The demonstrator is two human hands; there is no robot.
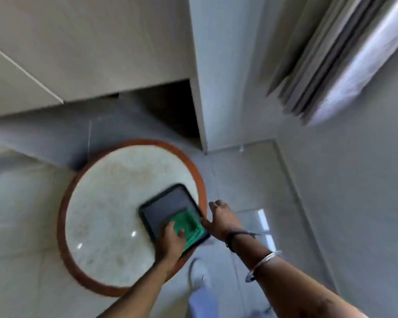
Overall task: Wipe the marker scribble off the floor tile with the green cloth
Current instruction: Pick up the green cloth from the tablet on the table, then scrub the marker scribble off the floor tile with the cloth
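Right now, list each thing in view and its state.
Green cloth: lying in the tray, under the left hand's fingers.
Tray: flat on the round table, near its edge.
Left hand: on the cloth.
Right hand: open, at the tray's rim.
Round table: upright.

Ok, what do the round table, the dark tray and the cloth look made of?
Round table: speckled pale top, likely polished stone or terrazzo given the glints, with a reddish-brown rim, perhaps wood. Dark tray: smooth, matte, probably plastic or coated metal. Green cloth: soft fabric, folded; blur hides the weave.
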